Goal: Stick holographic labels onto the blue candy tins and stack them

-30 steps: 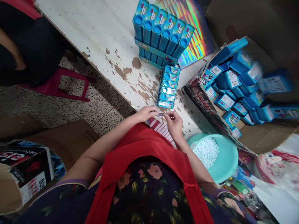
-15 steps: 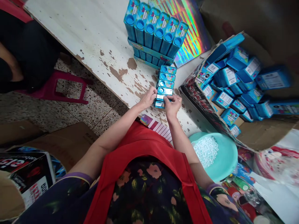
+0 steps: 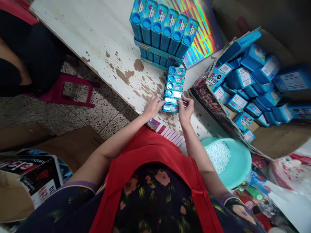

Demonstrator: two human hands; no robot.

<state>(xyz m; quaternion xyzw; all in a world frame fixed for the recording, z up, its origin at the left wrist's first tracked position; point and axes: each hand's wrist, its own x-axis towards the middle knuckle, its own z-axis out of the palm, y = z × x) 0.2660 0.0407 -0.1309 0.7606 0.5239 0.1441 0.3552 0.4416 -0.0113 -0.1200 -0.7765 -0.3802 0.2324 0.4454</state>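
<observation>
A row of several small blue tins [image 3: 175, 86] stands on the worn white table [image 3: 97, 45]. At the row's near end, my left hand [image 3: 154, 106] rests at the left side with its fingers curved against the tins. Opposite it, my right hand [image 3: 186, 109] touches the right end of a tin with thumb and fingers drawn together; whether anything small is between them cannot be made out. The nearest tins carry pale strips on top. Behind the row, a blue display tray [image 3: 155, 51] holds several taller blue packs [image 3: 157, 27] upright.
An open carton [image 3: 209, 110] full of blue packs stands at the right. Below it sits a turquoise bowl [image 3: 240, 168] of white pellets. Label strips [image 3: 170, 134] lie at the near table edge. A holographic sheet [image 3: 204, 38] lies behind. A person [image 3: 31, 58] sits at left by a pink stool [image 3: 77, 94].
My right hand has slid off the top of a near tin to its right end. My left hand has dropped slightly down and left relative to the row. The whole view has shifted slightly.
</observation>
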